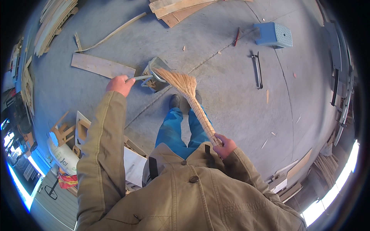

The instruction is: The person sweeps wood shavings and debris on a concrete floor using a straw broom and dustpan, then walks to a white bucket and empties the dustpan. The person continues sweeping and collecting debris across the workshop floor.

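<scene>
Holding a dustpan (156, 64), left fingers (130, 81) closed round its handle (142, 77), right fingers (222, 144) gripping a straw broom (193, 99)

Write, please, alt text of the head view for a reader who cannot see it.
A person's left hand holds a dustpan; the right hand holds a straw broom, its bristles overlapping the dustpan in view. A blue stool and wooden boards are on the grey floor.

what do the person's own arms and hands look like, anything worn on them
The left hand and right hand are bare, without gloves. The left sleeve and right sleeve are long, loose and khaki-brown, matching the jacket; the left one shows lengthwise stitching. No cables show on either arm.
</scene>
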